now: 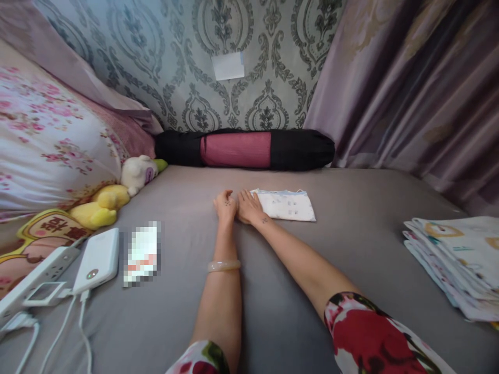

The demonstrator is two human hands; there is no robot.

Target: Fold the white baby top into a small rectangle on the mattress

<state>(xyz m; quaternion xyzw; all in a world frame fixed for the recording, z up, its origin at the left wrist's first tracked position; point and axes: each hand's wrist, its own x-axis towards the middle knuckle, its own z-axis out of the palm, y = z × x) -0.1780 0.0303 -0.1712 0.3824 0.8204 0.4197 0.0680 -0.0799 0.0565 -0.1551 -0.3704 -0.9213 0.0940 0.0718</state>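
Observation:
A white, flat, folded piece [286, 204], which looks like cloth, lies on the grey bed sheet. It has small faint prints and a bluish back edge. My right hand [250, 207] rests flat over its left end, palm down with fingers stretched forward. Just left of it, my left hand [225, 205] is on the sheet with its fingers curled in. Anything inside those fingers is hidden from view. A pale bangle [224, 266] circles my left forearm.
A stack of folded printed cloths [456, 259] lies at the right. On the left are a power bank [97, 259] with cables, a power strip [37, 280], a blurred packet [142, 253] and plush toys [97, 205]. A black and pink roll [236, 149] lies along the wall.

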